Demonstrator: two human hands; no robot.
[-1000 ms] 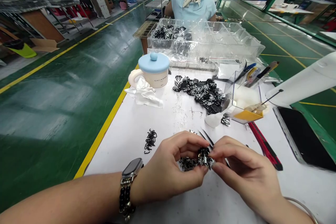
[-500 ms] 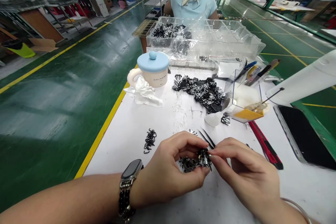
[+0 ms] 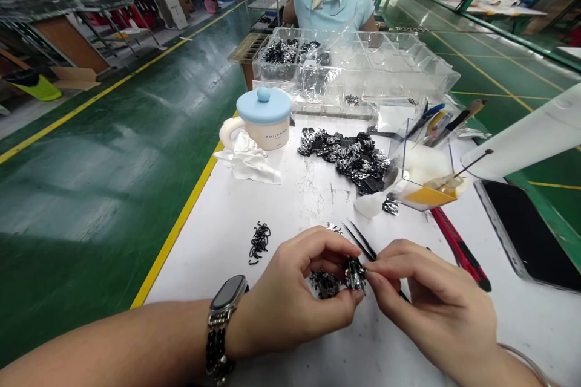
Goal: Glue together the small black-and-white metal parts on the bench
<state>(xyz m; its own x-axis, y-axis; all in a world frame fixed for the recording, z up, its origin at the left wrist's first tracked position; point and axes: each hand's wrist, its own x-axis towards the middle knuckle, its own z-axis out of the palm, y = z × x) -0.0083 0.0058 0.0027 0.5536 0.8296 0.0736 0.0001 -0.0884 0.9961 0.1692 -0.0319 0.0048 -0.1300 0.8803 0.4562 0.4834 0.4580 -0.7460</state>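
My left hand (image 3: 295, 290) is closed, its thumb and fingers pinching a small black part with shiny metal pieces (image 3: 354, 275). Right beside that part, my right hand (image 3: 431, 302) has its thumb and forefinger pressed together. Whatever lies between those two fingertips is too small to make out. Dark tweezers (image 3: 358, 240) point away from me, partly hidden by my right hand's fingers. Under my left hand is a small heap of dark metal pieces (image 3: 325, 283). Several black curved pieces (image 3: 259, 242) lie to the left on the white table (image 3: 204, 260).
A large pile of black-and-metal parts (image 3: 349, 157) lies mid-table, near a white spoon (image 3: 370, 204). Around it stand a lidded mug (image 3: 267, 121), tissue (image 3: 249, 160) and a pen holder (image 3: 426, 175). A red cutter (image 3: 460, 248) and phone (image 3: 531, 230) lie right. Clear trays (image 3: 363, 66) and a person (image 3: 333, 6) are ahead.
My right hand has shifted slightly to the right, baring more of the tweezers. The part in my left hand has turned or moved a little; the left hand is nearly still.
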